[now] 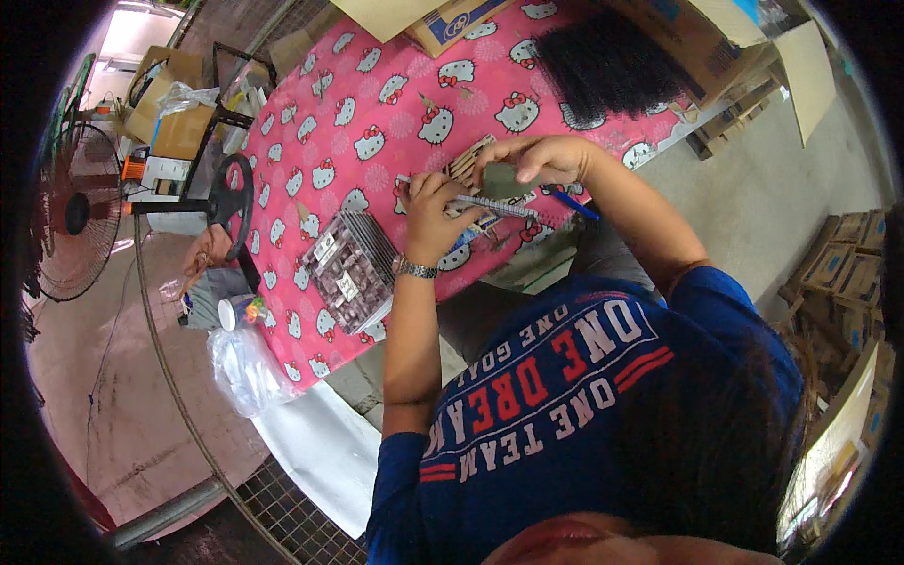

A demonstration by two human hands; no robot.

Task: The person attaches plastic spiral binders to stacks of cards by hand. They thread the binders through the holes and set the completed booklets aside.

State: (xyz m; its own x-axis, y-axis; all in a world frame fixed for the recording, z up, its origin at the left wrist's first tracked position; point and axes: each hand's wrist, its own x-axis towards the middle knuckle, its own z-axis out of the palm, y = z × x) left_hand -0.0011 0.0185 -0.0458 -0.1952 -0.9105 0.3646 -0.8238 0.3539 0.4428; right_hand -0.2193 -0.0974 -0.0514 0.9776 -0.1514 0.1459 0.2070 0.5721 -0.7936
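Slanting lines of white and red block capitals cover the blue shirt (pixel 565 400), lower centre. White labels (pixel 325 248) on the notebook stack (pixel 363 264), left of centre, carry print too small to read. Blue printing marks the cardboard box (pixel 461 24), top centre.

Cloth (pixel 400 122): open passage beyond left hand (pixel 433 212) and right hand (pixel 551 162).
Notebooks (pixel 348 273): block near-left approach, beside left hand.
Black strands (pixel 607 66): obstruct far-right corner.
Box (pixel 461 24): bounds far edge.
Blue pen (pixel 576 205): obstacle near right hand.
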